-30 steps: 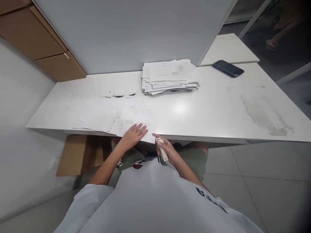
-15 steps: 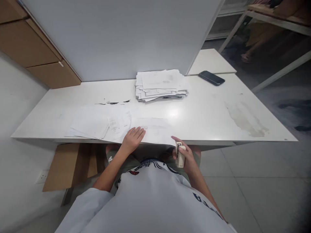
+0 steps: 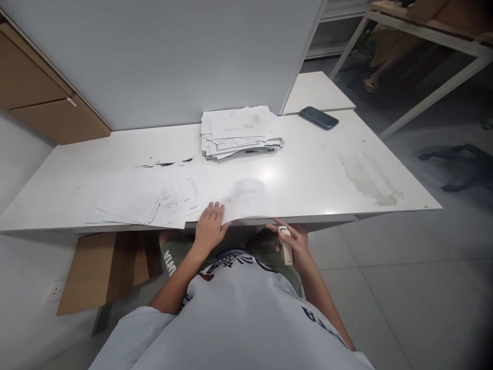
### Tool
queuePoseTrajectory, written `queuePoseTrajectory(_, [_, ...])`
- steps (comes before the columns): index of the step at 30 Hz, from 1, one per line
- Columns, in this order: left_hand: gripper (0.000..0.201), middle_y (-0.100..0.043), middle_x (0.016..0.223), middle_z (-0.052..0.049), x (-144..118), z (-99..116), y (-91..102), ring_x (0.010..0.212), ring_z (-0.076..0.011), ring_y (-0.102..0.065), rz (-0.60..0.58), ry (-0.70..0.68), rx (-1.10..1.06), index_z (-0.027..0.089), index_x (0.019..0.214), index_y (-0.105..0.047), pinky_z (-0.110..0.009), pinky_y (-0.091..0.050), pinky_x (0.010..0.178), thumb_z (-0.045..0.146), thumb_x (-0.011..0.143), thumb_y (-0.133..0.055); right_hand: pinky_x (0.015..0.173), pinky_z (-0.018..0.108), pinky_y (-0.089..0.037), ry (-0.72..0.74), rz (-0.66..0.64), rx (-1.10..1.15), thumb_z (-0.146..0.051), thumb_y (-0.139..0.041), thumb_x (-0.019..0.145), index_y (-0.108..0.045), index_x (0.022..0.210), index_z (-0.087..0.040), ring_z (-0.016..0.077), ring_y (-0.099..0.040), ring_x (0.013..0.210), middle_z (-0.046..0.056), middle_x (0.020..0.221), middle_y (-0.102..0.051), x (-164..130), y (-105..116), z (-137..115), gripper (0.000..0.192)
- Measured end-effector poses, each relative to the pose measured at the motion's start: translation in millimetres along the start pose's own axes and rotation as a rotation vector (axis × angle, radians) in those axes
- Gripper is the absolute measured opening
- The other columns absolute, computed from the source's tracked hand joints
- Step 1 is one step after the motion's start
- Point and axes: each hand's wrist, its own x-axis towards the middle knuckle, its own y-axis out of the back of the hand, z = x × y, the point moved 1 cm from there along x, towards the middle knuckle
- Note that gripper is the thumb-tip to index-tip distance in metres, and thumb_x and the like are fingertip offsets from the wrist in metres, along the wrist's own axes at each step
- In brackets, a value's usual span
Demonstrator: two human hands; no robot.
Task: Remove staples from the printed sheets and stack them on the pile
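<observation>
While a white table (image 3: 308, 190) spans the scene, loose papers (image 3: 127, 195) overlap along its left near edge and a thick, uneven stack (image 3: 242, 131) sits at the far side. A single printed sheet (image 3: 248, 198) lies at the near edge, just right of the loose papers, its far edge curved. The left hand (image 3: 209, 228) rests palm down at the sheet's near left corner, fingers outstretched, not clenched. To the right, the right hand (image 3: 298, 244) grasps a cream tool (image 3: 286, 252), apparently a small stapler, index finger extended near the sheet. An oval stamp (image 3: 225, 201) marks the sheet beside the left fingertips.
</observation>
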Motion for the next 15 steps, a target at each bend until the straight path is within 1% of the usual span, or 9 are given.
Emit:
queuePoseTrajectory(1, [0.059,-0.051,0.145,-0.018,0,2,-0.8,0.139,-0.0343,-0.042,0.008,0.016,0.0,0.009,0.141,-0.05,-0.047,-0.042,0.111,0.048,0.098,-0.043,0.045,0.025,-0.039,-0.021,-0.028,0.003,-0.043,-0.079,0.07,-0.067,0.119,-0.02,0.0087,-0.052,0.045,0.01,0.104,-0.075,-1,-2,1,0.056])
queuePoseTrajectory(3, [0.066,-0.052,0.144,-0.019,0,5,-2.9,0.139,-0.0359,-0.043,0.041,0.039,0.004,0.008,0.139,-0.052,-0.048,-0.043,0.11,0.058,0.095,-0.044,0.044,0.025,-0.037,-0.061,-0.074,0.009,-0.045,-0.078,0.071,-0.067,0.115,-0.019,0.0089,-0.051,0.045,0.012,0.105,-0.075,-3,-8,4,0.053])
queuePoseTrajectory(7, [0.069,-0.054,0.142,-0.02,-1,11,-7.4,0.139,-0.0358,-0.043,0.156,0.069,0.017,0.005,0.132,-0.055,-0.046,-0.045,0.109,0.061,0.093,-0.048,0.042,0.024,-0.035,-0.107,-0.193,0.069,-0.047,-0.074,0.075,-0.064,0.116,-0.019,0.0088,-0.049,0.044,0.011,0.099,-0.075,-4,-31,11,0.051])
queuePoseTrajectory(10, [0.066,-0.049,0.146,-0.019,-5,13,-9.2,0.143,-0.0343,-0.036,0.194,0.082,0.004,0.007,0.132,-0.054,-0.045,-0.044,0.111,0.058,0.092,-0.052,0.04,0.023,-0.035,-0.165,-0.287,0.104,-0.05,-0.073,0.075,-0.063,0.112,-0.019,0.0082,-0.048,0.042,0.007,0.088,-0.074,-2,-55,20,0.049])
queuePoseTrajectory(13, [0.068,-0.046,0.149,-0.02,-9,14,-9.2,0.146,-0.0353,-0.029,0.185,0.106,0.009,0.008,0.136,-0.05,-0.05,-0.039,0.114,0.059,0.09,-0.055,0.038,0.021,-0.034,-0.279,-0.334,0.126,-0.053,-0.075,0.073,-0.059,0.104,-0.022,0.0081,-0.047,0.039,-0.001,0.073,-0.066,0,-75,29,0.047])
queuePoseTrajectory(15, [0.076,-0.043,0.15,-0.021,-13,14,-8.1,0.147,-0.0372,-0.025,0.169,0.13,0.025,0.007,0.14,-0.046,-0.054,-0.036,0.116,0.061,0.088,-0.056,0.038,0.021,-0.033,-0.336,-0.336,0.155,-0.051,-0.076,0.071,-0.057,0.097,-0.023,0.0079,-0.047,0.04,-0.004,0.07,-0.062,1,-84,33,0.043])
